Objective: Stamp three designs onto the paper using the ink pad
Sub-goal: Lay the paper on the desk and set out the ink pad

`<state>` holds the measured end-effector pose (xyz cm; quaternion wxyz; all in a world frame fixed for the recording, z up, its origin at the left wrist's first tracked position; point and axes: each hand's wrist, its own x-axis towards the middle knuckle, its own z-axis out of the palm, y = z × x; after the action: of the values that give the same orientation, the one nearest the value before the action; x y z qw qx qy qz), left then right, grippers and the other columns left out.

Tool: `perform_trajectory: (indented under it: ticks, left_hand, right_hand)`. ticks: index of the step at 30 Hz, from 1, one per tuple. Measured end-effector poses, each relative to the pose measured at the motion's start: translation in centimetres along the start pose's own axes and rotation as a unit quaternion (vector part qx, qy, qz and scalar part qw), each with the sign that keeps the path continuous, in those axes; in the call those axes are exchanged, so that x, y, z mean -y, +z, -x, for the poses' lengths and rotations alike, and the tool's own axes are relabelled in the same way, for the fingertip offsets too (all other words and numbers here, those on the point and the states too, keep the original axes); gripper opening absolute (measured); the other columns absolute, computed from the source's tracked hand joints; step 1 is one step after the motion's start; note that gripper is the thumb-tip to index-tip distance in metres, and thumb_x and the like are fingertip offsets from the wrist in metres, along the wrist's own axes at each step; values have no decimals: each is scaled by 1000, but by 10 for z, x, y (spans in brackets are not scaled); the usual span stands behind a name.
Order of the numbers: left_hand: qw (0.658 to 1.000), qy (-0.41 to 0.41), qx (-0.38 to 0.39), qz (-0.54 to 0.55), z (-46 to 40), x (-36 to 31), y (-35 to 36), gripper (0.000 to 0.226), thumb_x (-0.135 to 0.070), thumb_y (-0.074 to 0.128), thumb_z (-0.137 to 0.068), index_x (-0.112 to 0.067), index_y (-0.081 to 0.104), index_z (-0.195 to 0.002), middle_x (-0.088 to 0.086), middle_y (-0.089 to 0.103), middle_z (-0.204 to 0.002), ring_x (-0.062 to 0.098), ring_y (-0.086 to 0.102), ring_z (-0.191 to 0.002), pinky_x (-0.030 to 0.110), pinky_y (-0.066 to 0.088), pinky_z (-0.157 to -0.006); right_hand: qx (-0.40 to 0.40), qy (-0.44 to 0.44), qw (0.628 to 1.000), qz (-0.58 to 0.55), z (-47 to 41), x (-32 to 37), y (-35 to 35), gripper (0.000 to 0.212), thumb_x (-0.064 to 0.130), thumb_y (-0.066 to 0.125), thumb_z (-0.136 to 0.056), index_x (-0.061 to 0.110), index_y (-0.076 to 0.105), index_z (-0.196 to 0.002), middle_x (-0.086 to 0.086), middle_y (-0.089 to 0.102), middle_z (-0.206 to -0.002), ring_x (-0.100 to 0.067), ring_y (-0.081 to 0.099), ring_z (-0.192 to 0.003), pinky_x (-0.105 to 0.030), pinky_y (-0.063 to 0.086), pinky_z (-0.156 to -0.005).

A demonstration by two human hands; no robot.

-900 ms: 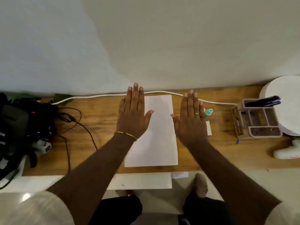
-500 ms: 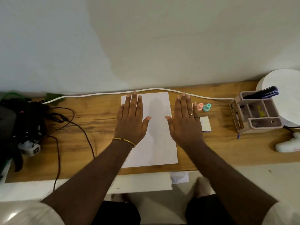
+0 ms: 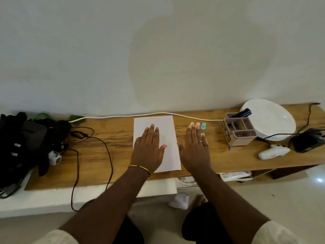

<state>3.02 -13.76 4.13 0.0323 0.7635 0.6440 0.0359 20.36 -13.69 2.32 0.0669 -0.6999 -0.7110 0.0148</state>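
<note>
A blank white sheet of paper (image 3: pixel 169 131) lies upright on the wooden desk (image 3: pixel 114 150). My left hand (image 3: pixel 149 148) rests flat on the sheet's left half, fingers apart, holding nothing. My right hand (image 3: pixel 194 148) lies flat on the desk just right of the sheet, also holding nothing. Beyond its fingertips stand three small stamps: a yellow one (image 3: pixel 192 124), a pink one (image 3: pixel 198 124) and a teal one (image 3: pixel 203 126). The ink pad (image 3: pixel 204 136) is mostly hidden under my right hand; only a pale edge shows.
A white cable (image 3: pixel 114 116) runs along the back of the desk. At right stand a pink desk organiser (image 3: pixel 236 132) with pens, a round white device (image 3: pixel 274 118), a white glue gun (image 3: pixel 271 152) and a black adapter (image 3: pixel 308 142). Black bags and cords (image 3: pixel 29 143) fill the left end.
The camera tilted up, showing more wall and desk. My left hand slid right onto the paper. My right hand moved right off the sheet, toward the stamps.
</note>
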Motion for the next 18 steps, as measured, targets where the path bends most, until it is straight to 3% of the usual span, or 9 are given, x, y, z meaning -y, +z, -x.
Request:
perform_trajectory:
  ticks: [12, 18]
  left_hand:
    - [998, -11, 29, 48, -20, -8, 32, 67, -58, 25, -94, -20, 24, -149, 3, 21, -159, 25, 28, -143, 40, 32, -111]
    - [996, -5, 59, 63, -43, -19, 64, 66, -59, 24, -94, -23, 24, -149, 0, 24, -158, 23, 30, -142, 38, 30, -111]
  right_hand:
    - [45, 21, 999, -19, -21, -19, 38, 68, 49, 30, -100, 13, 13, -154, -13, 10, -163, -32, 7, -150, -47, 12, -120]
    - [93, 103, 990, -35, -44, -54, 70, 66, 59, 42, -93, 24, 32, -148, -9, 18, -163, -33, 12, -150, -49, 20, -117]
